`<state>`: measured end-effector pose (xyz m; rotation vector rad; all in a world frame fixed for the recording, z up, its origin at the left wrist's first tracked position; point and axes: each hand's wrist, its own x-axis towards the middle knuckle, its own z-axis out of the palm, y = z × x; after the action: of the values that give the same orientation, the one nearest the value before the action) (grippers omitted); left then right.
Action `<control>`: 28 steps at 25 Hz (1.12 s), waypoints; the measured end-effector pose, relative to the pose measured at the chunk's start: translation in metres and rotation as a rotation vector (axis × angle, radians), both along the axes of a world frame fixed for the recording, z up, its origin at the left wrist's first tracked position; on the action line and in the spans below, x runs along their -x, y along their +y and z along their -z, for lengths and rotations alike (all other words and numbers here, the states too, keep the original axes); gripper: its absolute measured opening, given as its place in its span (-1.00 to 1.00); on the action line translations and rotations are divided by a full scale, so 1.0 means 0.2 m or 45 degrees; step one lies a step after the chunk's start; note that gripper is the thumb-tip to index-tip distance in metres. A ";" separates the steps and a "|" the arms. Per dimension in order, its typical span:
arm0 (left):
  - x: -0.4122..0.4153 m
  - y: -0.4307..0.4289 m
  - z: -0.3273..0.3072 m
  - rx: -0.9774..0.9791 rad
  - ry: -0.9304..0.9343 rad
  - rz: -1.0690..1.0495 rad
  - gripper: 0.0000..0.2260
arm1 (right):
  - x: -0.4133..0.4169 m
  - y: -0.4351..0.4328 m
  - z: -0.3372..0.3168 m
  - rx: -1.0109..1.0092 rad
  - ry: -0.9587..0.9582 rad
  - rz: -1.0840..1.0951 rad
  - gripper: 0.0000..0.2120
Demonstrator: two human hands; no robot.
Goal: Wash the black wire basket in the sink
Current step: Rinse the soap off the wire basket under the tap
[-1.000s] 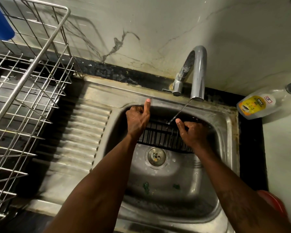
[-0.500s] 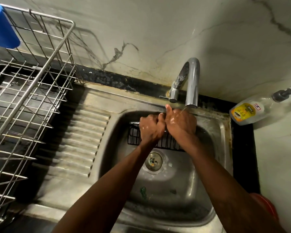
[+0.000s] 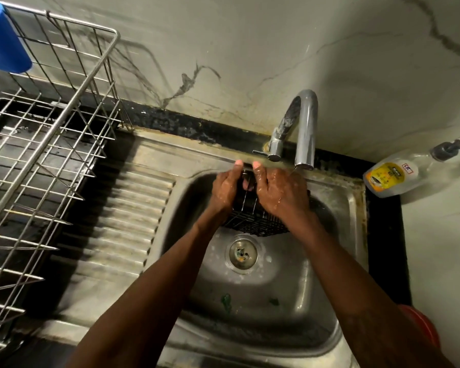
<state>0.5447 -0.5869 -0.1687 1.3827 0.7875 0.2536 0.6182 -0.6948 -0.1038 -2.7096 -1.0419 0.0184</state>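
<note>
Where the sink (image 3: 276,277) runs back under the faucet (image 3: 304,128), the black wire basket (image 3: 252,221) sits against the far wall, just beyond the drain (image 3: 243,254). The left hand (image 3: 227,188) grips its left side, fingers curled round the wires. The wet right hand (image 3: 282,193) clasps its top from the right, close beside the left. A soap bottle (image 3: 393,176) is on the surface at right; a wire dish rack (image 3: 51,155) holding a blue cup (image 3: 3,41) stands at left.

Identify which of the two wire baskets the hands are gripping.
The small black wire basket in the sink, held by the left hand and right hand; the big silver dish rack stands untouched on the left.
</note>
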 end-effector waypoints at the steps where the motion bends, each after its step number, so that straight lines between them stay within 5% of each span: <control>1: -0.03 -0.01 -0.05 -0.024 0.008 0.029 -0.36 | -0.05 0.02 -0.01 0.074 0.073 0.038 -0.34; 4: -0.09 -0.06 -0.10 -0.016 0.106 -0.018 -0.42 | -0.15 0.00 0.00 0.170 0.363 0.283 -0.34; 8: -0.11 -0.15 -0.07 0.066 0.061 -0.107 -0.66 | -0.05 -0.03 0.05 -0.039 -0.069 0.312 -0.54; 13: -0.12 -0.14 -0.06 0.025 0.063 -0.109 -0.67 | 0.09 -0.14 0.07 0.153 -0.115 -0.182 -0.61; 19: -0.07 -0.17 -0.10 0.061 0.049 -0.082 -0.64 | 0.06 -0.15 0.02 0.228 -0.115 0.064 -0.49; 24: -0.05 -0.14 -0.08 0.071 -0.002 -0.038 -0.33 | -0.18 -0.06 0.02 0.300 -0.025 0.234 -0.50; 28: -0.03 -0.11 -0.10 0.151 -0.117 -0.045 -0.52 | -0.14 -0.17 0.04 0.043 0.001 0.053 -0.60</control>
<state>0.5511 -0.6095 -0.1489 1.2376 0.7397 0.2913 0.6458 -0.7297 -0.1123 -2.7604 -0.9935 0.0302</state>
